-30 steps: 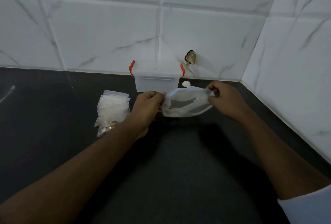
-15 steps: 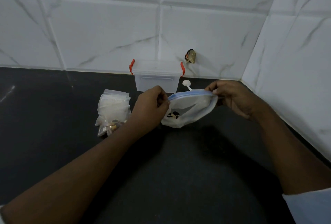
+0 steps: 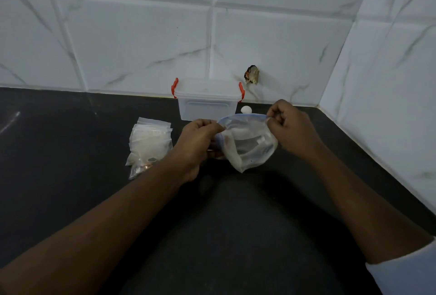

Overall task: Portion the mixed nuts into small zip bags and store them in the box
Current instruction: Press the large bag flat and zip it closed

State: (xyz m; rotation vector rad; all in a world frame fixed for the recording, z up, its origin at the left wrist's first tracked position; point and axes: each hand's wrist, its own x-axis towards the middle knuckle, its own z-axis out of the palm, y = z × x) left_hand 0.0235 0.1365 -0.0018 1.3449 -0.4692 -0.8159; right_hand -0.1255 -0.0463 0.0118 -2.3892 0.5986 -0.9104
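- White tiles are seen behind a black table [image 3: 70, 200].
- A large zip bag [image 3: 250, 146] is held over the table, its mouth pinched at either side by the left hand [image 3: 198, 143] and right hand [image 3: 290, 129].
- A lidded box [image 3: 207, 106] is set at the far wall, with small zip bags [image 3: 151, 139] piled to its near left.

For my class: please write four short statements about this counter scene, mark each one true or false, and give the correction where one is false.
1. The left hand and the right hand both pinch the rim of the large zip bag. True.
2. The plastic box has its lid off. False: the lid is on it.
3. A pile of small zip bags lies on the counter, to the left of the left hand. True.
4. The box stands at the counter's near edge. False: it stands at the back, by the tiled wall.
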